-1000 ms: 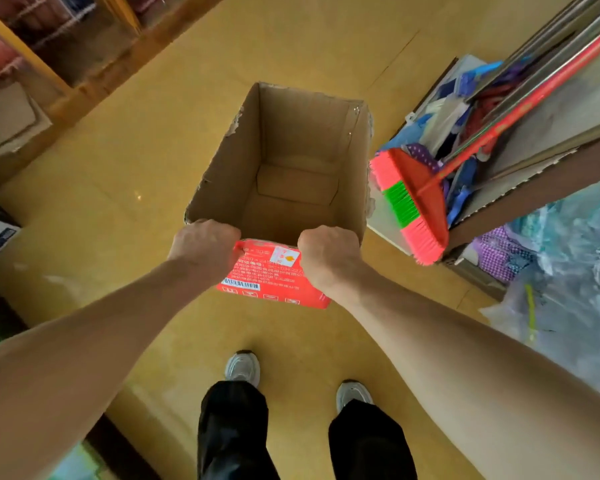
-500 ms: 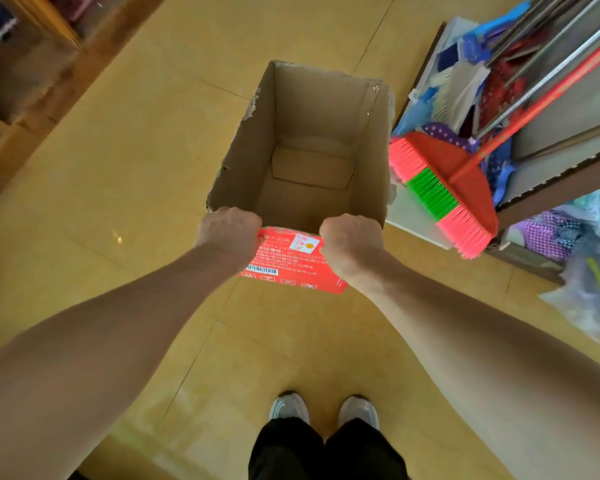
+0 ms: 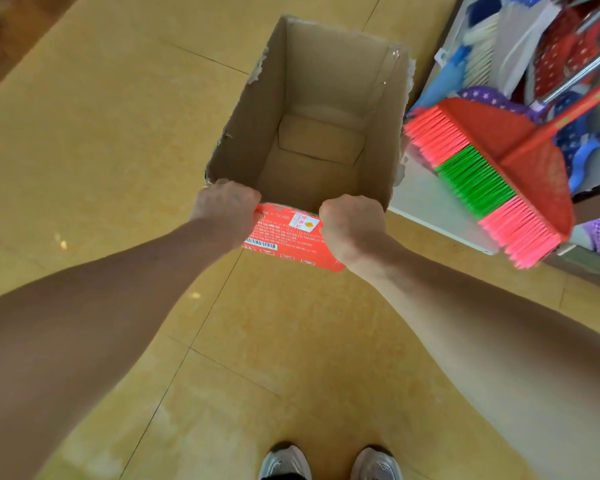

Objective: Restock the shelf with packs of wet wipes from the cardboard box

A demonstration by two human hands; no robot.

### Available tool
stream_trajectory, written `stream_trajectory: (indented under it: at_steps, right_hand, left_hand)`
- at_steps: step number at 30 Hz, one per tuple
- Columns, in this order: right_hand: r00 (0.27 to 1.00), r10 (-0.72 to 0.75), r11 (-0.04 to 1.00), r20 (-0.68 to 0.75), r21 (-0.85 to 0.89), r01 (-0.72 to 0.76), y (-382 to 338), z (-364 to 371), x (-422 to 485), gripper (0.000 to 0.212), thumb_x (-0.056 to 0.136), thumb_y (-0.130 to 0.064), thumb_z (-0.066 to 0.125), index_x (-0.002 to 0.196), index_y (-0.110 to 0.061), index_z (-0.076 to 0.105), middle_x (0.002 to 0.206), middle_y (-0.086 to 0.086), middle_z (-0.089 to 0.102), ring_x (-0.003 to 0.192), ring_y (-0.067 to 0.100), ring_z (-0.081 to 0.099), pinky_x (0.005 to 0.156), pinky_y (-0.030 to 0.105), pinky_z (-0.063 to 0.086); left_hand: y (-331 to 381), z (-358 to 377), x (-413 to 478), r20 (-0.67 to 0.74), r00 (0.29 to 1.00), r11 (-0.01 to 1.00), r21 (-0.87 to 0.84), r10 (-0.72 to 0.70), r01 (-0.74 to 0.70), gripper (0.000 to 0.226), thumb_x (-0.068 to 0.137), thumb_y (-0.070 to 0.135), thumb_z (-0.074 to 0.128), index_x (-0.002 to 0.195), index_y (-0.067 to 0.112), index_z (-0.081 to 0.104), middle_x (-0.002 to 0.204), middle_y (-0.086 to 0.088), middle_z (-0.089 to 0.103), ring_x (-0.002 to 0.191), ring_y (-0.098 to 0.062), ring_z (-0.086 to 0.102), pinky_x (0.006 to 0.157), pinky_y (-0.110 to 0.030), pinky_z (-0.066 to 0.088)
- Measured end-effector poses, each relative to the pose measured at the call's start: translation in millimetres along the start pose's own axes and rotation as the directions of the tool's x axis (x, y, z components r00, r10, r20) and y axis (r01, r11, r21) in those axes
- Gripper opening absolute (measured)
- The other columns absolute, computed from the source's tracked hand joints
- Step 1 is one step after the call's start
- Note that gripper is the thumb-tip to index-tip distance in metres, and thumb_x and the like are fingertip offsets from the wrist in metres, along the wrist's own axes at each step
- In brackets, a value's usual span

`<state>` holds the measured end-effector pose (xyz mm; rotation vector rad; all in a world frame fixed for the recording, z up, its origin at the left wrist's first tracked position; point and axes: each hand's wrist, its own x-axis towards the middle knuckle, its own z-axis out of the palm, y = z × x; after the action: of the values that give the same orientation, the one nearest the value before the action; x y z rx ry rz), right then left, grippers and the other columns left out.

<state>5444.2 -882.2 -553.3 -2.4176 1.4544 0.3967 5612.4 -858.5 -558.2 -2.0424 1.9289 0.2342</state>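
The left hand (image 3: pixel 224 209) and right hand (image 3: pixel 352 223) each curl over the near red rim of the box (image 3: pixel 312 81). It opens upward, its long axis apparently pointing away, beside a broom (image 3: pixel 499 168).

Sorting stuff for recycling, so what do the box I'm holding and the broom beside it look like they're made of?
Cardboard box: matte brown cardboard, judging by its torn, fibrous rim; the near outer face is printed red. Broom: probably plastic, with a smooth red head and neon pink and green bristles; the handle's material isn't clear.
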Motion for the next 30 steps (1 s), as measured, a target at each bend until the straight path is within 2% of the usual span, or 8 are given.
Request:
stream_trajectory:
  at_steps: [3,9,17,20,22,26,28,30]
  right_hand:
    - [1.0,0.007,1.0,-0.004,-0.01,-0.007,6,19,17,0.037,0.088,-0.048,0.06,0.092,-0.014,0.044,0.105,0.005,0.067,0.092,0.021,0.064,0.07,0.027,0.039]
    - [0.999,0.04,0.999,0.01,0.0,-0.04,23,51,42,0.04,0.089,-0.049,0.058,0.102,-0.012,0.052,0.108,0.006,0.067,0.094,0.021,0.065,0.069,0.027,0.037]
    - [0.999,0.046,0.998,0.022,-0.038,-0.045,32,82,66,0.031,0.089,-0.042,0.063,0.096,-0.014,0.051,0.107,0.007,0.067,0.094,0.023,0.063,0.068,0.028,0.038]
    - [0.998,0.052,0.997,0.033,-0.051,-0.05,33,89,71,0.021,0.088,-0.033,0.066,0.093,-0.017,0.053,0.104,0.006,0.067,0.09,0.023,0.062,0.066,0.028,0.037]
    - [0.998,0.055,0.996,0.032,-0.067,-0.053,34,95,73,0.009,0.088,-0.02,0.064,0.095,-0.016,0.061,0.1,0.006,0.067,0.082,0.025,0.057,0.064,0.027,0.034]
    - [0.996,0.085,0.989,0.0,-0.12,-0.084,35,101,76,0.013,0.087,-0.008,0.058,0.095,-0.014,0.066,0.077,0.002,0.057,0.071,0.023,0.048,0.059,0.027,0.032]
    - [0.996,0.091,0.989,0.008,-0.121,-0.089,34,101,74,0.015,0.088,-0.006,0.056,0.096,-0.014,0.066,0.082,0.004,0.06,0.074,0.024,0.05,0.06,0.028,0.032]
    - [0.996,0.093,0.989,0.012,-0.112,-0.091,33,98,68,0.014,0.089,-0.011,0.059,0.101,-0.015,0.065,0.095,0.005,0.066,0.08,0.025,0.054,0.063,0.029,0.034]
  left_hand:
    - [2,21,18,-0.015,1.0,1.0,-0.02,0.003,-0.003,0.027,0.1,0.033,0.045,0.106,0.013,0.062,0.099,-0.007,0.061,0.097,-0.024,0.051,0.073,-0.032,0.036]
    - [16,58,51,-0.027,1.0,0.999,-0.037,0.01,-0.011,0.026,0.099,0.033,0.047,0.108,0.012,0.06,0.103,-0.007,0.061,0.103,-0.023,0.051,0.073,-0.031,0.034]
    - [26,89,79,-0.006,0.999,0.998,-0.058,-0.034,0.034,0.025,0.098,0.032,0.049,0.107,0.013,0.062,0.095,-0.006,0.059,0.093,-0.022,0.048,0.072,-0.032,0.037]
    - [28,97,83,0.013,0.999,0.998,-0.05,-0.049,0.049,0.026,0.098,0.032,0.05,0.107,0.013,0.064,0.102,-0.009,0.063,0.1,-0.026,0.054,0.073,-0.032,0.037]
    - [30,102,84,0.028,0.998,0.998,-0.037,-0.056,0.057,0.027,0.098,0.032,0.049,0.106,0.012,0.065,0.104,-0.011,0.064,0.102,-0.028,0.056,0.074,-0.033,0.038]
    - [33,107,84,0.031,0.996,0.996,-0.034,-0.08,0.081,0.028,0.098,0.031,0.05,0.109,0.01,0.065,0.108,-0.014,0.064,0.107,-0.03,0.057,0.079,-0.035,0.043]
    - [35,105,81,0.025,0.994,0.994,-0.019,-0.106,0.107,0.026,0.098,0.029,0.051,0.111,0.011,0.064,0.11,-0.013,0.063,0.11,-0.029,0.054,0.077,-0.035,0.041]
    - [38,100,72,0.004,0.992,0.992,-0.015,-0.125,0.125,0.024,0.097,0.026,0.053,0.116,0.014,0.062,0.112,-0.01,0.06,0.114,-0.026,0.049,0.073,-0.034,0.037]
